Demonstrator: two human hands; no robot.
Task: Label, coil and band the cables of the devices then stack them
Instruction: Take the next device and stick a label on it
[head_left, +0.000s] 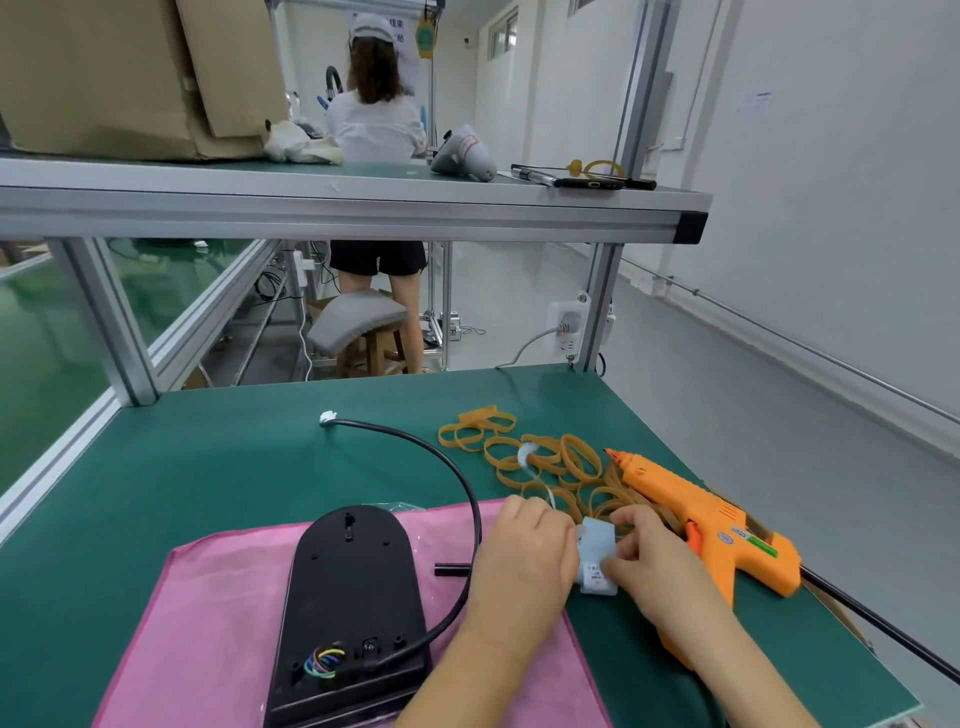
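1. Both my hands meet over the table edge of the pink cloth (208, 613), at about 3 o'clock from the device (353, 597).
2. Left hand (524, 551): fingers curled, gripping the left side of the pale blue label strip (595, 558). The fingertips are hidden behind the knuckles, so I cannot tell their exact lie.
3. Right hand (649, 556): thumb and fingertips pinching the right side of the same strip, fingers bent and close together.
4. A thin white tail (535, 467) runs from the left hand toward 12 o'clock, across the rubber bands (566, 457).
5. Device: black, oval-ended, lying flat on the pink cloth, coloured wires (324, 662) looped at its 6 o'clock end.
6. Cable (457, 467): black, uncoiled. It leaves the device's near end, arcs out past 3 o'clock under my left wrist, and swings back to 12 o'clock. Its white connector (327, 417) rests on the green mat (208, 457).
7. Rubber bands: a loose tan heap at 1 to 2 o'clock from the device, on the mat.
8. Orange glue gun (711, 525): lying at 3 o'clock, just beyond my right hand, nozzle touching the bands.
9. Far side: a person (374, 119) stands with their back to me, behind the upper shelf (363, 202).
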